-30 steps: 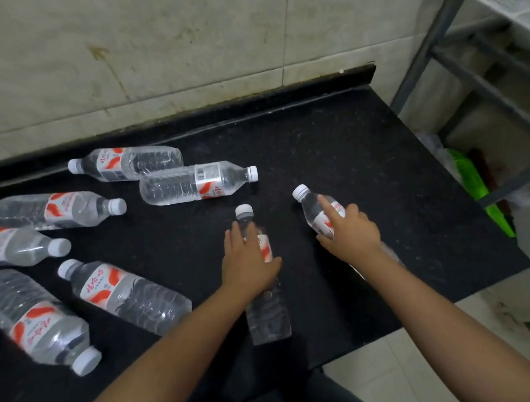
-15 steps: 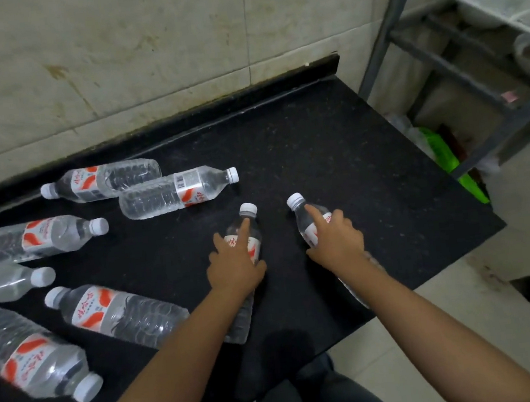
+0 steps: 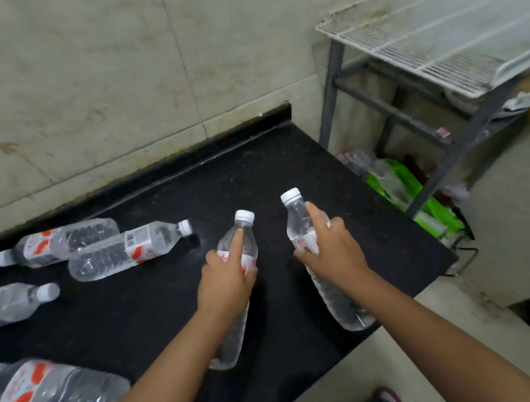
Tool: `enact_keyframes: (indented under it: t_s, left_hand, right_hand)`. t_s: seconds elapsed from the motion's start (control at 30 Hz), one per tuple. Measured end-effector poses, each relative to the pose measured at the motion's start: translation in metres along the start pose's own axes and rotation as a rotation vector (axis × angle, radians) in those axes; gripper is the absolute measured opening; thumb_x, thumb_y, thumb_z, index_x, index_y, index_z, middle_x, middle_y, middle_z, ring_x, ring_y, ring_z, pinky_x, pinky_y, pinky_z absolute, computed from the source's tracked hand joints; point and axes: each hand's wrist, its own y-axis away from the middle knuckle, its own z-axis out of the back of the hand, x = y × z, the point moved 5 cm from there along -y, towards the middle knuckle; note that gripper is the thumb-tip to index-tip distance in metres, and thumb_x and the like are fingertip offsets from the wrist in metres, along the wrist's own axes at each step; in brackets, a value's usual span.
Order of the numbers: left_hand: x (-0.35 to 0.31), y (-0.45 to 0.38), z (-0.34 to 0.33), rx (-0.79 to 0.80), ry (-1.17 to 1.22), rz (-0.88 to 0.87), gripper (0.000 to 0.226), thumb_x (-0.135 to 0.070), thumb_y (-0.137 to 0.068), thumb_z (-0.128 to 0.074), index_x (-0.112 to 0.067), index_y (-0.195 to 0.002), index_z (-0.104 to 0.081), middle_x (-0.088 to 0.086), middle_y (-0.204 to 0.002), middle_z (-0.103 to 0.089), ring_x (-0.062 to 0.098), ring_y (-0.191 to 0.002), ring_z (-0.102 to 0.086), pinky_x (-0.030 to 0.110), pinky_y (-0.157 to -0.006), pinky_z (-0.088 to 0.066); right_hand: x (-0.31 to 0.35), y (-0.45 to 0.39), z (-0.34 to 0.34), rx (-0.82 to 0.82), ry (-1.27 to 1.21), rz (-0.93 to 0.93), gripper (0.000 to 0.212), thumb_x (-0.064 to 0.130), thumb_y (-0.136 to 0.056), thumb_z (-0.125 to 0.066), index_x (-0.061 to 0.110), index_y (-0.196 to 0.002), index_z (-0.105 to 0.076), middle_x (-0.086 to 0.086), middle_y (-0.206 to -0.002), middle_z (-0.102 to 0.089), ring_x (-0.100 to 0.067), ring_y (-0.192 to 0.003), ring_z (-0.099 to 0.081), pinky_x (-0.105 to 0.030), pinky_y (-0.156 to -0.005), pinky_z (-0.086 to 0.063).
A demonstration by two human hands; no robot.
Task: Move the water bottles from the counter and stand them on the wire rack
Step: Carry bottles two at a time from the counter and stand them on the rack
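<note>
From the head camera, you had a water bottle in each hand over the black counter (image 3: 287,172). Your left hand (image 3: 224,282) wrapped the labelled middle of the left bottle (image 3: 233,289), with the index finger laid straight along the shoulder toward the white cap and the other fingers curled round the far side. Its base sat back under your wrist, toward you. Your right hand (image 3: 333,252) gripped the right bottle (image 3: 306,229) the same way, index finger pointing up the neck and thumb round the near side, so the cap stood beyond your fingertips and the base trailed behind and below your wrist, near the counter's front edge. Whether either base touched the counter could not be told. Holding at the middle probably kept each bottle balanced for turning upright.

The wire rack (image 3: 437,45) stood well apart from your fingers, up and to their right, past the counter's end, and nothing stood on its visible top shelf. The remaining bottles (image 3: 122,253) lay on their sides to the left of your left hand. I'd judge the carry across was only beginning.
</note>
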Motion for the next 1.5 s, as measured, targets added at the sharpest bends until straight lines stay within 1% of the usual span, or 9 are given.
enact_keyframes:
  t_s: [0.4,0.57,0.7,0.8,0.97,1.1,1.3,1.4,1.5]
  left_hand:
    - [-0.309,-0.046,0.070,-0.547,0.271,-0.336,0.069,-0.039,-0.086,-0.052,-0.028,-0.143,-0.014,0.020,-0.111,-0.043,0.033,-0.094,-0.050,0.033,-0.074,-0.041]
    - [-0.394,-0.064,0.104,-0.776,0.325,-0.448,0.068,-0.035,-0.085,-0.054,-0.024,-0.142,-0.019,0.011,-0.096,-0.041,0.025,-0.082,-0.047,0.029,-0.067,-0.035]
    - [-0.435,-0.097,0.122,-0.893,0.335,-0.457,0.067,-0.033,-0.086,-0.054,-0.024,-0.142,-0.019,0.006,-0.092,-0.033,0.017,-0.078,-0.037,0.029,-0.066,-0.032]
    - [-0.455,-0.132,0.125,-0.930,0.358,-0.439,0.066,-0.029,-0.085,-0.056,-0.020,-0.141,-0.021,0.014,-0.094,-0.042,0.022,-0.082,-0.040,0.031,-0.067,-0.034]
    - [-0.485,-0.206,0.127,-0.922,0.389,-0.386,0.066,-0.026,-0.086,-0.057,-0.019,-0.141,-0.022,0.025,-0.098,-0.048,0.030,-0.090,-0.045,0.036,-0.071,-0.039]
    - [-0.499,-0.256,0.123,-0.962,0.384,-0.370,0.065,-0.022,-0.086,-0.056,-0.037,-0.134,-0.015,0.031,-0.095,-0.052,0.035,-0.086,-0.048,0.039,-0.074,-0.040]
    - [-0.503,-0.313,0.112,-1.000,0.377,-0.228,0.068,-0.024,-0.087,-0.054,-0.038,-0.123,0.002,0.028,-0.103,-0.050,0.033,-0.089,-0.047,0.039,-0.076,-0.037]
    - [-0.510,-0.337,0.115,-1.049,0.355,-0.181,0.068,-0.024,-0.086,-0.057,-0.038,-0.122,-0.001,0.029,-0.111,-0.047,0.035,-0.095,-0.047,0.042,-0.080,-0.039]
    - [-0.518,-0.359,0.119,-1.065,0.367,-0.137,0.069,-0.022,-0.085,-0.059,-0.037,-0.121,-0.003,0.030,-0.120,-0.044,0.038,-0.103,-0.046,0.046,-0.085,-0.039]
  right_hand:
    - [-0.071,-0.049,0.283,-0.438,-0.242,0.365,0.085,0.039,-0.076,-0.064,0.035,-0.141,-0.010,-0.013,-0.126,-0.039,-0.027,-0.109,-0.044,-0.027,-0.079,-0.030]
    - [-0.097,-0.071,0.387,-0.627,-0.372,0.458,0.081,0.044,-0.070,-0.063,0.041,-0.135,-0.015,0.000,-0.121,-0.036,-0.011,-0.096,-0.040,-0.027,-0.079,-0.034]
    - [-0.122,-0.112,0.443,-0.707,-0.462,0.514,0.081,0.035,-0.072,-0.068,0.037,-0.136,-0.019,0.009,-0.113,-0.028,-0.015,-0.097,-0.046,-0.026,-0.077,-0.036]
    - [-0.136,-0.154,0.465,-0.721,-0.498,0.550,0.082,0.023,-0.072,-0.072,0.031,-0.137,-0.023,0.008,-0.114,-0.029,-0.014,-0.096,-0.046,-0.026,-0.079,-0.037]
    - [-0.146,-0.244,0.479,-0.695,-0.554,0.563,0.081,0.013,-0.070,-0.073,0.027,-0.136,-0.028,0.007,-0.116,-0.032,0.004,-0.090,-0.042,-0.001,-0.070,-0.032]
    - [-0.155,-0.316,0.474,-0.644,-0.526,0.541,0.081,0.012,-0.073,-0.071,0.027,-0.138,-0.026,-0.001,-0.118,-0.033,-0.010,-0.098,-0.039,-0.013,-0.075,-0.034]
    - [-0.154,-0.400,0.454,-0.624,-0.430,0.528,0.077,0.015,-0.078,-0.067,0.017,-0.140,-0.022,-0.021,-0.130,-0.035,-0.031,-0.115,-0.043,-0.026,-0.085,-0.031]
    - [-0.150,-0.435,0.450,-0.605,-0.496,0.547,0.077,0.013,-0.078,-0.067,0.010,-0.140,-0.022,-0.025,-0.131,-0.035,-0.034,-0.121,-0.038,-0.030,-0.092,-0.031]
    - [-0.141,-0.463,0.446,-0.557,-0.479,0.618,0.074,0.009,-0.078,-0.067,0.001,-0.137,-0.023,-0.029,-0.131,-0.035,-0.041,-0.122,-0.035,-0.041,-0.098,-0.033]
